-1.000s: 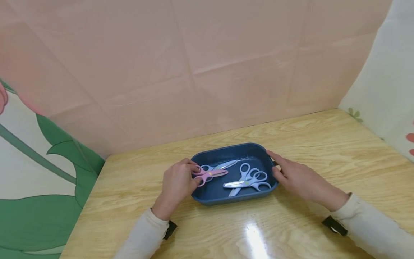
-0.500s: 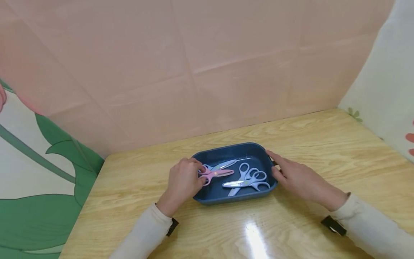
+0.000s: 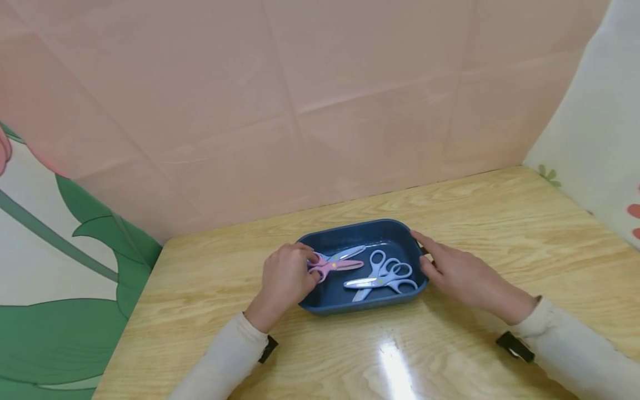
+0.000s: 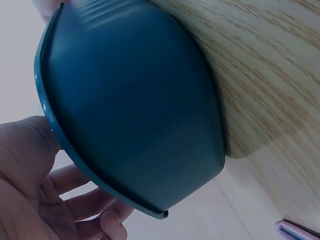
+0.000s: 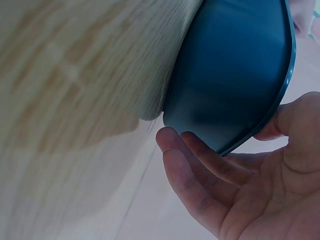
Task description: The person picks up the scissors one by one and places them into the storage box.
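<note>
A dark blue tray [image 3: 325, 306] stands on the wooden table, its outer side filling both wrist views. My left hand [image 3: 287, 278] reaches over the tray's left end and pinches the handles of pink scissors [image 3: 342, 265]; the fingertips partly hide the finger loops. Beneath and behind these lie light blue scissors [image 3: 350, 253], their handles partly covered. Two more light blue scissors cross each other in the right half, the upper pair [image 3: 367, 283] pointing left. At the right end my right hand [image 3: 462, 278] grips the tray, with thumb and fingers about its rim.
The wood-grain table [image 3: 215, 289] extends around the tray. A pink sheet [image 3: 310, 111] hangs behind the table's far edge, with a patterned panel [image 3: 595, 139] on the right. A small pinkish object [image 4: 297, 230] of unclear kind shows at the left wrist view's lower corner.
My left hand has moved slightly right with the pink scissors, mostly in the first half second. The right hand and tray have stayed nearly still.
</note>
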Motion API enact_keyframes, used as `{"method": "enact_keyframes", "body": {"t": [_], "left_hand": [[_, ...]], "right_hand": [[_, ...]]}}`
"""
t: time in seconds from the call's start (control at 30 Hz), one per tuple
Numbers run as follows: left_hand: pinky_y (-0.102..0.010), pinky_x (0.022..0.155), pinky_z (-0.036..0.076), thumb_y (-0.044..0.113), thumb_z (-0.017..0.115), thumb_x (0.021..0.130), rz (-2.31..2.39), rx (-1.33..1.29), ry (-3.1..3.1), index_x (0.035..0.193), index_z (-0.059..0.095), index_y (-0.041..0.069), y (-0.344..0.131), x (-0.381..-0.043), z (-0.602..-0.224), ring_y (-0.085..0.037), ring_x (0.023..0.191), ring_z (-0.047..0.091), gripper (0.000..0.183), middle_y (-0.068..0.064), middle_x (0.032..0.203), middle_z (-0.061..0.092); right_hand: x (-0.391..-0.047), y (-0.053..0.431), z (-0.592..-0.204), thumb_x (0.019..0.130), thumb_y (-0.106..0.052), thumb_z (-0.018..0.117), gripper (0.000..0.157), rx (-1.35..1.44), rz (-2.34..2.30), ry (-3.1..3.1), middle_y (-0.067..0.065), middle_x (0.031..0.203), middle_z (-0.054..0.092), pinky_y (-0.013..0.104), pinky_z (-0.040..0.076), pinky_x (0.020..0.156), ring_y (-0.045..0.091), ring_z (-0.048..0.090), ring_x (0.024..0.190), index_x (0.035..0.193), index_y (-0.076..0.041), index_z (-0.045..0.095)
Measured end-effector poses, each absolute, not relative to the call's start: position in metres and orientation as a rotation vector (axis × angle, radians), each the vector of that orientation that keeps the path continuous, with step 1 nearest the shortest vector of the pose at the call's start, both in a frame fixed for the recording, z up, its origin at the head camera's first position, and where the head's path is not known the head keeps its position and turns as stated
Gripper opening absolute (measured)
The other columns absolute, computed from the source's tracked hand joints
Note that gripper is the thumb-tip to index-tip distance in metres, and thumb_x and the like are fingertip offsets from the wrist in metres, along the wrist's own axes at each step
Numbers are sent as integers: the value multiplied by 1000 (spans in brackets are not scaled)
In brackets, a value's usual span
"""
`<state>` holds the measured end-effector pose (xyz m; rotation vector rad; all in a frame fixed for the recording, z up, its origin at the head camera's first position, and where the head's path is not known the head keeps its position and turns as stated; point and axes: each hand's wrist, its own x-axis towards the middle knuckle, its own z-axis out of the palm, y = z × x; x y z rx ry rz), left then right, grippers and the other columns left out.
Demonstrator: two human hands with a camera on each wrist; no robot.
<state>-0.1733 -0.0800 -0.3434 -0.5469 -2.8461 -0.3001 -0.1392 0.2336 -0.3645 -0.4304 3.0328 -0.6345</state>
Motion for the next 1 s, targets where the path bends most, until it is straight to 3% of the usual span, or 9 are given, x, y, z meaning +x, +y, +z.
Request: {"method": "enact_keyframes", "body": {"t": [0.27, 0.67, 0.83, 1.0], "left_hand": [[-23, 50, 39, 29, 85, 74, -269, -555, -2870, 82, 81, 19, -77, -175, -346, -13, 67, 57, 14, 4, 82, 73], [-31, 55, 49, 34, 86, 73, -184, -580, -2850, 77, 79, 19, -74, -175, -352, -16, 70, 61, 17, 4, 75, 70], [-30, 54, 45, 38, 87, 72, -157, -605, -2819, 70, 75, 20, -73, -175, -354, -16, 67, 57, 21, 5, 69, 66], [-31, 61, 47, 39, 88, 71, -132, -643, -2775, 68, 74, 20, -73, -174, -358, -17, 68, 54, 23, 4, 73, 68]], "right_hand": [[-139, 234, -365, 104, -26, 44, 57, -428, -628, 3038, 26, 134, 61, 59, 54, 91, 40, 64, 115, 155, -4, 29], [-140, 233, -364, 105, -27, 44, 58, -419, -626, 3025, 26, 136, 59, 59, 53, 92, 41, 62, 118, 156, -5, 28], [-139, 234, -364, 105, -27, 44, 57, -418, -623, 3030, 26, 136, 59, 60, 53, 92, 41, 63, 118, 156, -5, 28], [-139, 233, -365, 105, -27, 44, 57, -418, -622, 3033, 26, 137, 58, 60, 53, 92, 42, 62, 118, 156, -5, 29]]}}
